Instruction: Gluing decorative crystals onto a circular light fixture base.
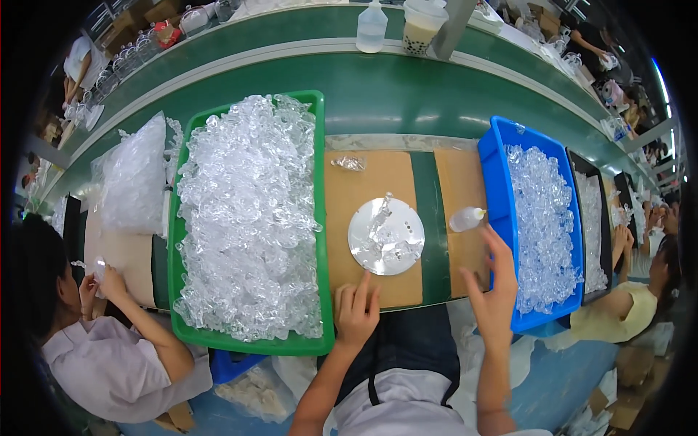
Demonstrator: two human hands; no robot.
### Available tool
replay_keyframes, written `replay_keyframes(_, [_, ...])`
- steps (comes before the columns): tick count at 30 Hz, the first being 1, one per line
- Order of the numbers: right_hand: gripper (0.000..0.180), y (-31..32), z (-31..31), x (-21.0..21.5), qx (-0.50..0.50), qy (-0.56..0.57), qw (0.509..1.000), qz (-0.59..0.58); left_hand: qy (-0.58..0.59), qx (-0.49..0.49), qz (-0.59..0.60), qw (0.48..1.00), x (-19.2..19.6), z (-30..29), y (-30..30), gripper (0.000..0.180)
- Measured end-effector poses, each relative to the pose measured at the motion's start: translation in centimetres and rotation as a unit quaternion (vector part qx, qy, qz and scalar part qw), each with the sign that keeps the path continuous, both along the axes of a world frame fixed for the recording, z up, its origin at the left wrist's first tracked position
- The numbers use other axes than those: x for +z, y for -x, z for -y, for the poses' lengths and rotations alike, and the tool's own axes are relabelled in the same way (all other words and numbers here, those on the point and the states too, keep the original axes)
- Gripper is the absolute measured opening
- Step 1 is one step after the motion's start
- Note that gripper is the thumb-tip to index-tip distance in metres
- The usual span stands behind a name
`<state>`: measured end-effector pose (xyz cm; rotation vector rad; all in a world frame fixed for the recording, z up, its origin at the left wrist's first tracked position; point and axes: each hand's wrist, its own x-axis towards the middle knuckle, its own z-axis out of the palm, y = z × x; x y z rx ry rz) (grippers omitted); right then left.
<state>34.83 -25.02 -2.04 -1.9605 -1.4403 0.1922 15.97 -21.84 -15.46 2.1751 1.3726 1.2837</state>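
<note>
A round silvery disc (363, 251) lies on the cardboard in front of me, with several small clear plastic pieces (396, 251) on it. My left hand (356, 314) rests at its near edge, index fingertip touching or very near the rim, the other fingers loosely bent and holding nothing visible. To the right, my right hand (496, 283) is raised with thumb and fingers wide apart, empty. Just beyond its fingertips, a small translucent squeeze bottle (463, 220) with a yellowish tip lies on its side. A few clear pieces (349, 163) sit on the cardboard behind the disc.
A green bin (320, 218) heaped with clear plastic parts stands on my left; a blue bin (515, 240) of similar parts is on my right. A clear bottle (371, 29) and a drink cup (423, 25) stand on the far ledge. Co-workers sit on both sides.
</note>
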Motion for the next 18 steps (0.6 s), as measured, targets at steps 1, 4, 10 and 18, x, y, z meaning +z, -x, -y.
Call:
replay_keyframes(1, [0.07, 0.8, -1.2, 1.5, 0.0, -0.001, 1.0, 0.0, -0.001, 0.0, 0.0, 1.0, -0.1, 0.0, 0.3, 0.037])
replay_keyframes(4, [0.051, 2.3, -8.3, 3.2, 0.238, -0.012, 0.938, 0.251, -0.023, -0.003, -0.007, 1.0, -0.2, -0.1, 0.4, 0.034])
replay_keyframes(10, [0.017, -0.3, -17.5, 2.8, 0.508, 0.111, 0.774, 0.361, -0.029, 0.002, 0.005, 1.0, -0.4, 0.0, 0.2, 0.032])
replay_keyframes(18, [0.024, -9.5, -31.1, 3.3, 0.207, 0.029, 0.893, 0.4, -0.041, 0.014, 0.004, 0.999, -0.1, -0.1, -0.7, 0.03])
